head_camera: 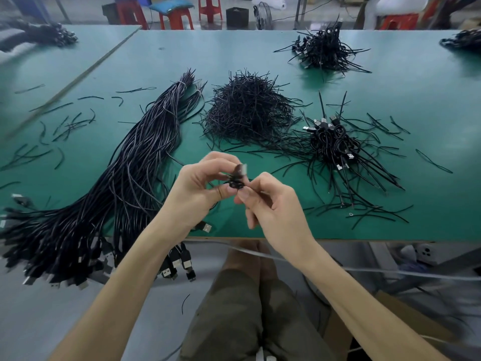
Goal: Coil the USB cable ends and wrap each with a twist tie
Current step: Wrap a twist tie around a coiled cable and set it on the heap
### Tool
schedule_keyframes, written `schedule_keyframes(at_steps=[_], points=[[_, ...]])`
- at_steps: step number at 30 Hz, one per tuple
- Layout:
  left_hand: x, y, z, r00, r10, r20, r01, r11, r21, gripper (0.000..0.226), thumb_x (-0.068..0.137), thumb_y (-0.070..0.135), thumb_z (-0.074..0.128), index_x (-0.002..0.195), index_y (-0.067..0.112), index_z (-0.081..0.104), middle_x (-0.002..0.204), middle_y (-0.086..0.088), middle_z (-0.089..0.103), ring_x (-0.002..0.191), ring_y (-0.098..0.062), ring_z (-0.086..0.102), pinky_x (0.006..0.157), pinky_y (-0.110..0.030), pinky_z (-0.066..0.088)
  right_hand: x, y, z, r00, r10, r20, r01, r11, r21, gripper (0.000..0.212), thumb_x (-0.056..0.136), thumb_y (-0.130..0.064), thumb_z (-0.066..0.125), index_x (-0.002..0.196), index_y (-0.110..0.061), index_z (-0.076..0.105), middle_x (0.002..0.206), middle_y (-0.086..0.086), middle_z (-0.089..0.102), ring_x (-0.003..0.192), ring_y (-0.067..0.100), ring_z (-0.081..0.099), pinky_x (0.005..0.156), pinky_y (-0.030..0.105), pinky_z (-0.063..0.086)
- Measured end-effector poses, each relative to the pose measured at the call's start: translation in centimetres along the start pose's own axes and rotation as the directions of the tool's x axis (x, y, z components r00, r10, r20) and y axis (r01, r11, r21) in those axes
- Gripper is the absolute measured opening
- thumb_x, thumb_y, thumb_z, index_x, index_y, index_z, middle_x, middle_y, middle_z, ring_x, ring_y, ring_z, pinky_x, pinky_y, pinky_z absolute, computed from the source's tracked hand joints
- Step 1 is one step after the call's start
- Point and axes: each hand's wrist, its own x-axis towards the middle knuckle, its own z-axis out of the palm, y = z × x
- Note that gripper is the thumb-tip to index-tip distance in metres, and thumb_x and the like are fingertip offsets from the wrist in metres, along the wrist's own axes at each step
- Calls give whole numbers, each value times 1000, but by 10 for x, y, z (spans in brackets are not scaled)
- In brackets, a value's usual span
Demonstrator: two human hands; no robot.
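Holding item: coiled cable end [235,184], small black loop with its plug up, raised over the near edge of the green table [260,61], between both hands. Left hand [197,188] grips the coil with curled fingers and thumb. Right hand [270,204] pinches a thin black twist tie [251,190] just beside the coil. Stock on table: long bundle of uncoiled cables [125,178], left, plugs hanging over the near edge; heap of loose ties [247,113], centre; pile of tied coils [335,144], right; second pile [322,48], far right. Container: black box [236,16] on the far floor, contents not discernible.
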Motion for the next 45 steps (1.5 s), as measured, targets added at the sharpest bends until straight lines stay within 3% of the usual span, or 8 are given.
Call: schedule_keyframes(at_steps=[6, 10, 15, 20, 27, 32, 36, 45], points=[[-3, -7, 0, 1000, -4, -9, 3, 994, -105, 52, 79, -29, 54, 59, 17, 67, 95, -3, 53, 88, -23, 52, 74, -39, 43, 1, 0, 0, 990, 136, 34, -140, 951, 274, 24, 103, -16, 56, 81, -8, 63, 52, 3, 55, 43, 11, 46, 46, 16, 34], [-1, -14, -10, 996, -5, 84, 12, 997, -77, 54, 88, -20, 48, 76, 22, 79, 101, 1, 59, 84, -16, 55, 63, -19, 44, 4, -2, -5, 996, 91, 9, -92, 984, 154, 25, 102, -13, 57, 78, -8, 61, 52, 6, 55, 42, 10, 44, 49, 12, 33], [-4, -11, -15, 991, -51, 125, 80, 967, -242, 31, 88, -2, 53, 94, 13, 80, 104, -7, 73, 101, -28, 70, 90, -36, 56, 3, -4, -10, 1000, 21, -6, -21, 1000, -20, 24, 101, -13, 60, 79, -4, 62, 60, 3, 54, 47, 9, 49, 58, 21, 40], [19, -17, -14, 884, -441, 157, 422, 896, 141, 9, 90, 8, 67, 87, 9, 75, 92, -6, 76, 85, -17, 73, 98, -45, 53, 0, -2, -12, 1000, -15, -9, 14, 994, -112, 21, 99, -9, 62, 79, -3, 64, 71, 0, 50, 50, 11, 52, 58, 17, 39], [0, -10, -9, 977, -197, 77, 200, 979, -41, 46, 73, 6, 80, 116, 1, 65, 91, -12, 68, 85, -15, 67, 84, -26, 56, -3, -1, -9, 1000, -13, 22, 15, 996, -88, 33, 100, -10, 61, 74, -30, 56, 74, -7, 49, 48, 11, 51, 54, 22, 41], [-1, -8, -7, 999, 9, 51, -11, 999, 41, 33, 72, 1, 76, 105, -1, 71, 96, -19, 70, 87, -26, 69, 81, -31, 55, -2, 2, -9, 994, 77, 75, -76, 997, -15, 18, 101, -9, 58, 85, -2, 62, 67, 11, 61, 48, 13, 48, 56, 37, 44], [1, -11, -5, 993, 118, 30, -121, 984, 132, 23, 81, -3, 73, 102, 5, 73, 106, -16, 62, 104, -23, 61, 88, -31, 53, -1, 1, -8, 984, 144, 102, -159, 974, 161, 22, 103, -9, 55, 88, 5, 61, 56, -12, 58, 44, 8, 43, 49, 16, 36], [5, -15, 11, 982, 187, 1, -186, 981, 56, 33, 80, -17, 55, 87, 11, 70, 104, -16, 57, 102, -25, 57, 78, -30, 47, -2, 3, 1, 853, 296, 430, -512, 307, 802, 8, 93, -6, 53, 86, -2, 56, 75, 6, 51, 45, 7, 40, 44, 19, 26]])
